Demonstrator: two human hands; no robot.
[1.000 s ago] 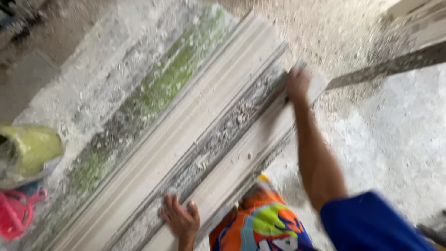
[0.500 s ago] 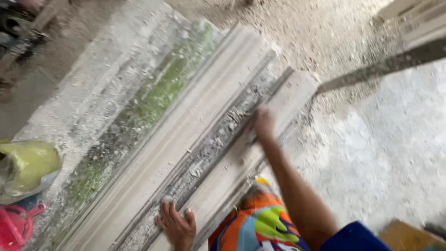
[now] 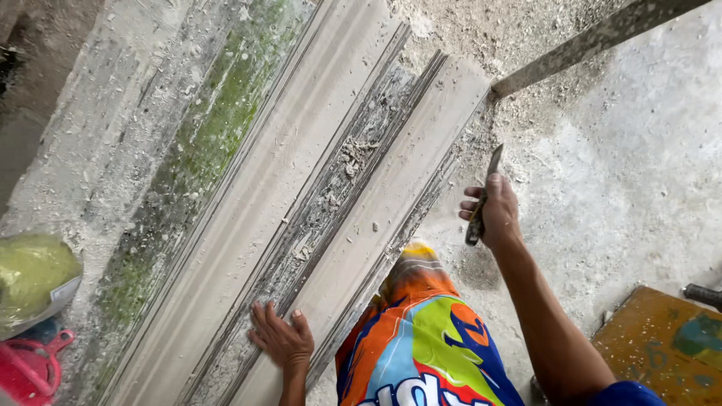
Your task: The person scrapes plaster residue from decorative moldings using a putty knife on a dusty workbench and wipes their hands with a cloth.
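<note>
Head view: right hand (image 3: 498,210) gripping scraper (image 3: 483,194)

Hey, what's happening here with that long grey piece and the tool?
A person stands over a long grey moulded strip lying on a dusty slab. The left hand presses flat on its near end, beside a rough central groove full of crumbs and debris. The right hand is lifted off the strip, out to its side, gripping a thin blade-like scraper. A yellow-green bag and a red item sit at the left.
</note>
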